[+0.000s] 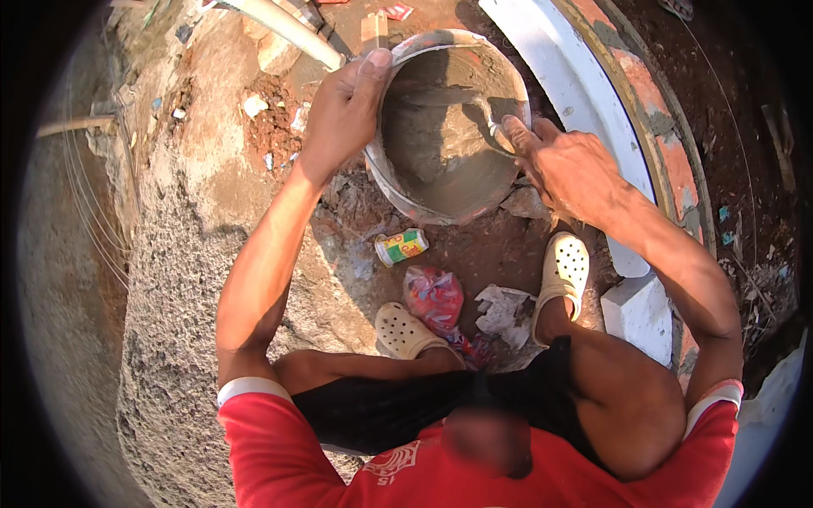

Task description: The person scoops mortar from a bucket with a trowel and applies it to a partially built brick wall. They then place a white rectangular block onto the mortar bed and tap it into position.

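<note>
A round bucket (449, 213) of wet grey mortar is in front of me, smeared with mortar. My left hand (347, 114) grips its left rim, thumb on top. My right hand (567, 165) is closed on the handle of a trowel (436, 97) at the bucket's right side. The trowel's mortar-coated blade is inside the bucket, over the mixture. My feet in cream clogs (566, 267) stand below the bucket.
A long white slab (567, 102) runs beside a curved brick edge (677, 169) on the right. A pale pole (284, 30) lies top left. A yellow-green can (400, 247), plastic litter (432, 296), rough concrete (178, 322) and wires (89, 186) surround me.
</note>
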Available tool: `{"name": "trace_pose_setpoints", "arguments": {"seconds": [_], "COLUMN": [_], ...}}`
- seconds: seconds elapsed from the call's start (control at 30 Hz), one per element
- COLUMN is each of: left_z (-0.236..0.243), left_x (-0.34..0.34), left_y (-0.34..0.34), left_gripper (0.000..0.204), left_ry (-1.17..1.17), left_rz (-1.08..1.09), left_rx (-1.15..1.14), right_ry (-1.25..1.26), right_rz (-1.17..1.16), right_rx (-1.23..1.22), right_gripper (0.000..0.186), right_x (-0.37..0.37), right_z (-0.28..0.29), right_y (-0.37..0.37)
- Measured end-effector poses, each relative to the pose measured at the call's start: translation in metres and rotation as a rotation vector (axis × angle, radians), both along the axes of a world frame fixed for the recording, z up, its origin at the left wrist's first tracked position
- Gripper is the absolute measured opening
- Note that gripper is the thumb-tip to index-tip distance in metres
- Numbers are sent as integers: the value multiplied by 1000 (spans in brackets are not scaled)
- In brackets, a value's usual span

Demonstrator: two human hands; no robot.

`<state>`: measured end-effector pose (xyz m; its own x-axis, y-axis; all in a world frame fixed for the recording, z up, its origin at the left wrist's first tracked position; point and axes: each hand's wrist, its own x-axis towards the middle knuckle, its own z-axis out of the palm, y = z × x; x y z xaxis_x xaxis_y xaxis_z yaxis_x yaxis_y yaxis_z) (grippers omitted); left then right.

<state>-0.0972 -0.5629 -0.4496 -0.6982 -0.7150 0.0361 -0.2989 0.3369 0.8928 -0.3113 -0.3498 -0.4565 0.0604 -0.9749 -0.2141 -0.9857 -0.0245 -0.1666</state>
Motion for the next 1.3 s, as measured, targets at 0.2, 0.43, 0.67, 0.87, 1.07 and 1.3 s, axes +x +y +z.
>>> {"name": "trace_pose_setpoints", "arguments": {"seconds": [0.2, 0.43, 0.67, 0.87, 1.07, 1.3], "left_z": [0, -1, -13, -11, -10, -10], "left_x": [4, -3, -4, -6, -1, -10], "left_y": [6, 2, 4, 7, 20, 30], "left_gripper": [57, 56, 57, 57, 56, 56], "left_ry": [8, -29, 27, 47, 52, 57], "left_rz": [93, 72, 123, 107, 155, 190], "left_rx": [4, -110, -59, -81, -128, -189], "right_ry": [-35, 61, -4, 143, -11, 46], "right_rz": [103, 24, -56, -54, -151, -129], "right_rx": [-69, -160, -38, 209, -44, 124], "right_gripper": [53, 57, 60, 60, 53, 57], "right_x": [-3, 14, -1, 17, 9, 27], "right_z": [3, 3, 20, 7, 29, 6], "right_y": [27, -2, 18, 10, 17, 24]}}
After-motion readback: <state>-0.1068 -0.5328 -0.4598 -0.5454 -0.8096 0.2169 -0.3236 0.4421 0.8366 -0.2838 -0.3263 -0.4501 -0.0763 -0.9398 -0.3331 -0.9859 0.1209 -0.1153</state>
